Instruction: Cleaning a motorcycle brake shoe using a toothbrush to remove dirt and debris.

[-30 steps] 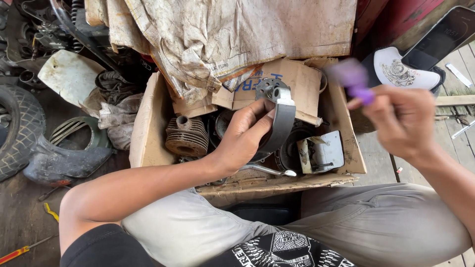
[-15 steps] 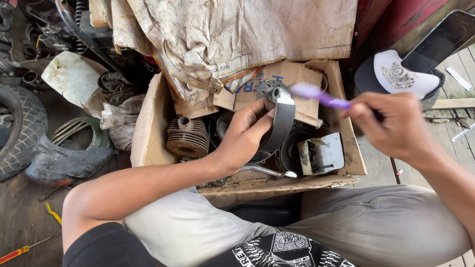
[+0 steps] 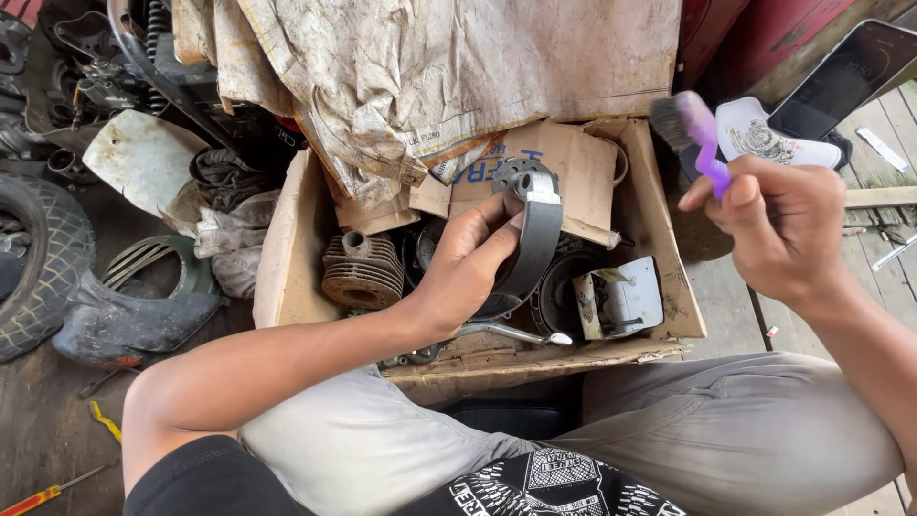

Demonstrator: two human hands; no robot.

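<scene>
Over the open cardboard box (image 3: 287, 248), a curved brake shoe (image 3: 535, 239) is held upright by the left hand (image 3: 468, 263), its long arc running top to bottom. To its right and slightly higher (well apart from it), a purple brush (image 3: 693, 129) is gripped by the right hand (image 3: 783, 229), bristles pointing up-left. Both hands are closed around their objects.

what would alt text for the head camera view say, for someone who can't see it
A seated person's left hand holds a curved grey brake shoe over an open cardboard box of worn engine parts, while the right hand lifts a purple brush beside it. A finned metal cylinder lies in the box, a stained cloth drapes its far edge, and a tyre sits far left.
</scene>
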